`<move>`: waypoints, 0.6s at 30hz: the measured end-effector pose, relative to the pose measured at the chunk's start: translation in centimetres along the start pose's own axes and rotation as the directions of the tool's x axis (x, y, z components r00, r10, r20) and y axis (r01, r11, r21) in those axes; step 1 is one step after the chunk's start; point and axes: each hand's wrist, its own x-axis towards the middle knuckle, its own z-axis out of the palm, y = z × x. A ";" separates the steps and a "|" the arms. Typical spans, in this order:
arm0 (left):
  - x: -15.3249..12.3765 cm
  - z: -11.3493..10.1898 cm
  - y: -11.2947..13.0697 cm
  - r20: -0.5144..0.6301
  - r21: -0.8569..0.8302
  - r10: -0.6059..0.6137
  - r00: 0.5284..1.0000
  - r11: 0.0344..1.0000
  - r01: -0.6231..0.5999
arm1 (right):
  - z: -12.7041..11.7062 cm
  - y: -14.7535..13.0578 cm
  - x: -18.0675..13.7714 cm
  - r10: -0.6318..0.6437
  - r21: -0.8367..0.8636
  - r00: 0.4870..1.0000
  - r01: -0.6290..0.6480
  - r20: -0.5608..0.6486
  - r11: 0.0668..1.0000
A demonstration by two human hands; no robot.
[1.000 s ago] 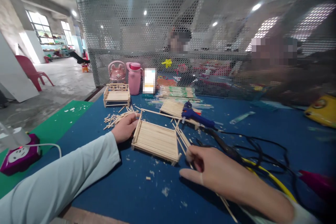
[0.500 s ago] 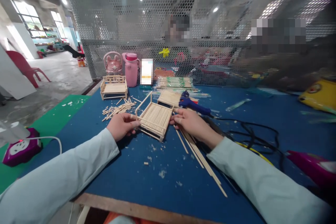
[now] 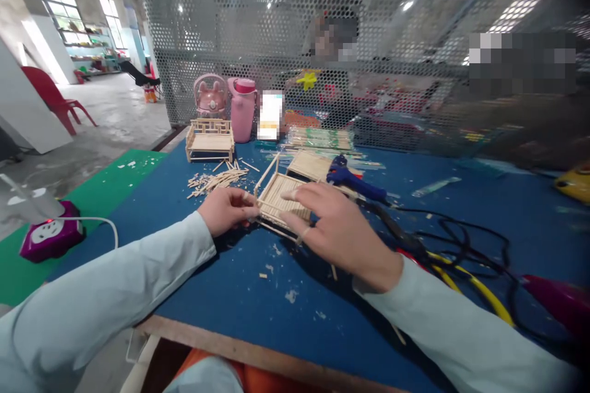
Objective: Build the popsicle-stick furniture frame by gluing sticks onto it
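A miniature bench frame made of thin wooden sticks [image 3: 279, 193] lies tilted on the blue table, with a slatted seat and a raised stick rail at its left. My left hand [image 3: 229, 211] pinches the frame's near left corner between thumb and fingers. Over the seat's right side reaches my right hand [image 3: 334, 227], thumb and fingers apart; whether it touches the frame I cannot tell. It hides the frame's right part and most of the long sticks beneath. Behind is a flat wooden stick panel [image 3: 310, 164], and beside it rests a blue glue gun [image 3: 357, 183].
A similar stick bench [image 3: 211, 142] stands at back left, near a pile of short stick pieces [image 3: 216, 180]. Pink bottle [image 3: 243, 113], phone [image 3: 270, 115] and packed sticks [image 3: 320, 138] line the mesh screen. Black cables [image 3: 461, 236] and yellow-handled pliers [image 3: 479, 288] lie right.
My right hand has left the frame's right edge and come over its seat, fingers spreading. My left hand still holds the left corner. The view has shifted slightly.
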 end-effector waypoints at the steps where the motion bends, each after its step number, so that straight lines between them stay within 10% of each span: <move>1: 0.0 0.0 -0.1 -0.004 0.014 0.006 1.000 1.000 -0.006 | 0.3 -0.4 0.3 -0.010 -0.019 1.000 0.011 0.015 1.000; 18: 0.6 0.4 -0.8 -0.022 -0.052 0.069 0.997 0.996 -0.070 | 1.4 -1.6 2.3 0.070 -0.118 0.986 -0.053 0.153 0.992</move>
